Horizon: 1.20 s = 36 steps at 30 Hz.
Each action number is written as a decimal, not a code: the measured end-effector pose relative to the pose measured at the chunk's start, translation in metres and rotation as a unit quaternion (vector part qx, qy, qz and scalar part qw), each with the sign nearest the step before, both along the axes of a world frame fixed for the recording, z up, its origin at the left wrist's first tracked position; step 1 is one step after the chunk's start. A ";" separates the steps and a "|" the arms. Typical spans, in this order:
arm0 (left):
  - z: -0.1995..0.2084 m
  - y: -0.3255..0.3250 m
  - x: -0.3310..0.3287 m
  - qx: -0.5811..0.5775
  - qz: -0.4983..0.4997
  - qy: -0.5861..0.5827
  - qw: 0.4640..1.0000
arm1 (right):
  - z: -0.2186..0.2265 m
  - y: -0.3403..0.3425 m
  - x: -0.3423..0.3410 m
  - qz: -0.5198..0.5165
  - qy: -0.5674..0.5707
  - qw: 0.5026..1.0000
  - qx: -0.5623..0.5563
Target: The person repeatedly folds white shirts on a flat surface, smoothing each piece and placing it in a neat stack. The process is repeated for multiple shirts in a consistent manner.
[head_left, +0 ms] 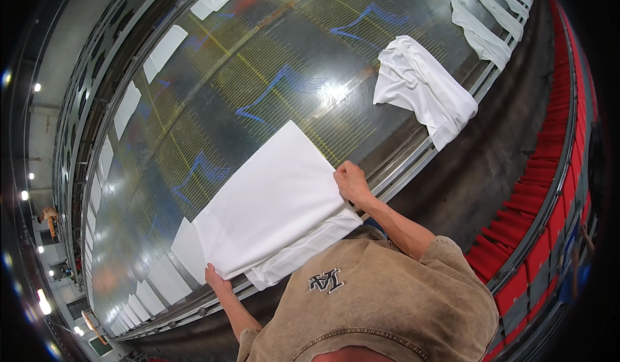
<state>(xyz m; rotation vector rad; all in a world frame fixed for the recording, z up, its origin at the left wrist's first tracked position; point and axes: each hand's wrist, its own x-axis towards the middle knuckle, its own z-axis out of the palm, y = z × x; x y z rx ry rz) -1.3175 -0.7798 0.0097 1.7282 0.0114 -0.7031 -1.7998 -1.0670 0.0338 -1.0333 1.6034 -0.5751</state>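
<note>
A white garment (271, 200) lies flat on a long glossy table (258, 71), folded over with a second layer showing below its near edge. My left hand (216, 278) grips the garment's near left corner. My right hand (352, 182) grips its near right corner, fingers closed on the cloth. Both hands are at the table's near rim.
A crumpled white garment (423, 87) lies further right on the table. More white garments (481, 36) hang over the near rim beyond it, and flat white pieces (165, 49) line the far edge. Red panels (549, 187) run along the floor on the right.
</note>
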 end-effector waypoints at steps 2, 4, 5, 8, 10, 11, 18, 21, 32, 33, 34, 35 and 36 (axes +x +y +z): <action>-0.001 0.003 0.001 0.008 -0.003 0.000 1.000 | 0.000 0.000 -0.002 0.004 0.000 1.000 0.016; -0.002 0.005 0.000 0.022 0.009 0.008 1.000 | -0.002 0.000 -0.003 0.007 0.011 1.000 0.005; -0.002 0.007 0.000 0.016 0.005 0.008 1.000 | -0.003 0.000 -0.003 0.002 0.007 1.000 0.023; -0.002 0.010 -0.002 0.009 -0.003 0.005 1.000 | -0.008 0.001 -0.005 0.011 0.019 1.000 0.008; -0.001 0.011 -0.003 0.023 -0.001 -0.001 1.000 | -0.012 0.002 -0.005 0.023 0.043 0.998 -0.039; -0.001 0.011 -0.004 0.025 0.001 -0.001 1.000 | -0.014 0.002 -0.005 0.026 0.053 0.997 -0.055; 0.000 0.014 -0.007 0.016 -0.013 -0.004 1.000 | -0.018 0.003 -0.007 0.022 0.043 0.998 -0.050; 0.001 0.014 -0.007 0.025 -0.029 -0.012 0.999 | -0.013 0.003 -0.008 0.029 0.044 0.997 -0.049; 0.002 0.011 -0.011 0.038 -0.014 0.014 0.999 | -0.012 0.002 -0.006 0.012 0.051 0.998 -0.030; 0.001 0.011 -0.011 0.039 -0.014 0.012 0.999 | -0.011 0.001 -0.006 0.015 0.051 0.998 -0.029; 0.001 0.011 -0.012 0.050 -0.004 0.012 0.999 | -0.009 0.001 -0.006 0.012 0.048 0.999 -0.011; 0.001 0.011 -0.013 0.042 -0.012 0.008 0.999 | -0.008 0.000 -0.006 0.004 0.037 0.999 0.017; 0.001 0.011 -0.014 0.045 -0.010 0.005 0.999 | -0.007 -0.001 -0.006 0.010 0.046 0.999 0.008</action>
